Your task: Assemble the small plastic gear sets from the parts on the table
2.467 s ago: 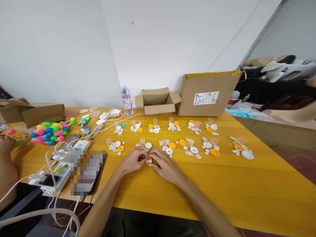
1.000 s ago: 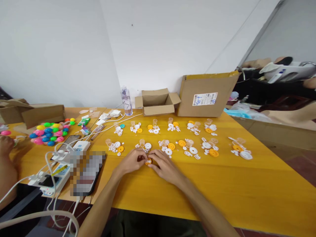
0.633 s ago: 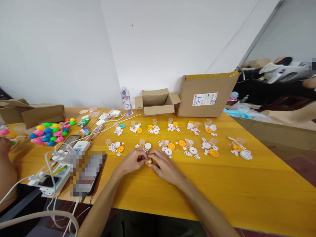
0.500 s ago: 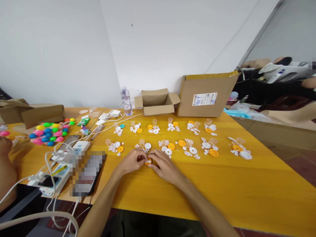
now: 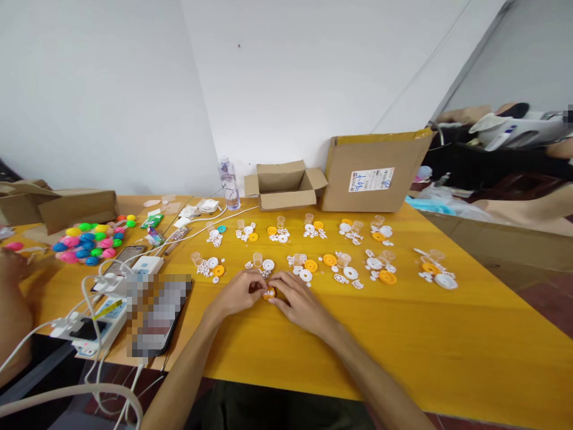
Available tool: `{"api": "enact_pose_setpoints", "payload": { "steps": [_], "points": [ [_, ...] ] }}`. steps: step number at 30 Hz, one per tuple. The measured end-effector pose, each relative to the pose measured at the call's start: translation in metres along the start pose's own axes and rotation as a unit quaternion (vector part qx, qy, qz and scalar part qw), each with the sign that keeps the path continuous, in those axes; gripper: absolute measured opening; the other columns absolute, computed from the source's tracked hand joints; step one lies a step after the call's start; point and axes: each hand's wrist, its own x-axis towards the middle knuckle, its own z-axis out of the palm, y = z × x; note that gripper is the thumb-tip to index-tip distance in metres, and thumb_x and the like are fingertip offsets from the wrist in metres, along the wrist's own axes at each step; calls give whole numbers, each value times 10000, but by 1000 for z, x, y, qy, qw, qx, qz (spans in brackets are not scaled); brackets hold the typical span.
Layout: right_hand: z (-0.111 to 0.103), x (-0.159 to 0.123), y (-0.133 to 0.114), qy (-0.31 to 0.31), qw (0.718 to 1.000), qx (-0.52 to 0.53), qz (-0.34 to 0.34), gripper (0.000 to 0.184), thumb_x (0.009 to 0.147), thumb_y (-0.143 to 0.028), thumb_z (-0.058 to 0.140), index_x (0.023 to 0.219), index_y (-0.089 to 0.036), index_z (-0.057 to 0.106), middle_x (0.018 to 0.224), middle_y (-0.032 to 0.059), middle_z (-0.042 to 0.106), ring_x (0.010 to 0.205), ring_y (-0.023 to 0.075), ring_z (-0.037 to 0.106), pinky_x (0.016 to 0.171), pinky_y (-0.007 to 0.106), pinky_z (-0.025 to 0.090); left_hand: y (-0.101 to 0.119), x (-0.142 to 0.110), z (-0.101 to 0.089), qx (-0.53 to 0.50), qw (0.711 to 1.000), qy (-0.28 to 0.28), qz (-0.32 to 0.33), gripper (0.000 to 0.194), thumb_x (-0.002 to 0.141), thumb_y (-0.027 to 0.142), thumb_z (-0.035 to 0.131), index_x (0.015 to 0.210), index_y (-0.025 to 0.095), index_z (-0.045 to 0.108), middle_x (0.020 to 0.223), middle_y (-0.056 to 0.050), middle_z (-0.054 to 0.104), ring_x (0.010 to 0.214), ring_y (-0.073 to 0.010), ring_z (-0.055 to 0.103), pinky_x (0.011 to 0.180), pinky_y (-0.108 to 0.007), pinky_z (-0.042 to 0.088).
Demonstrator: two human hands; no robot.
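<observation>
My left hand (image 5: 243,291) and my right hand (image 5: 299,300) meet at the middle of the table. Between their fingertips is a small orange plastic wheel (image 5: 268,294) with white bits inside it. Fingers of both hands are closed on its rim and hide part of it. Just beyond them lies a group with a clear cup (image 5: 257,258), a white wheel (image 5: 268,264) and small white perforated pieces. To its right are another orange wheel (image 5: 310,266) and a white disc (image 5: 305,275).
Similar groups of parts lie in two rows across the table (image 5: 403,346). A phone (image 5: 163,316), a power strip (image 5: 107,322) and cables are at left, beside colourful balls (image 5: 87,243). Behind stand a bottle (image 5: 230,185), an open carton (image 5: 286,197) and a large box (image 5: 376,173).
My hands and the orange wheel stay nearly in place. At the far left edge, another person's hand and a pink ball have shifted slightly.
</observation>
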Motion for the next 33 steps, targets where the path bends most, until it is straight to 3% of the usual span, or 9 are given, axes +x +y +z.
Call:
{"api": "enact_pose_setpoints", "payload": {
  "steps": [17, 33],
  "points": [
    [0, 0, 0, -6, 1000, -1, 3, 110, 924, -167, 601, 1004, -242, 599, 1061, 61, 617, 993, 237, 590, 864, 380, 498, 3, 0, 1, -11, 999, -9, 39, 123, 846, 183, 578, 758, 186, 664, 775, -10, 625, 768, -158, 577, 708, -260, 442],
    [3, 0, 2, 2, 1000, 2, 2, 115, 911, -156, 610, 991, -237, 597, 1059, 59, 621, 987, 238, 597, 861, 373, 498, -1, 0, 2, 16, 995, -2, 94, 160, 875, 129, 550, 771, 194, 653, 802, -16, 624, 814, -169, 580, 783, -284, 454]
  ]
}}
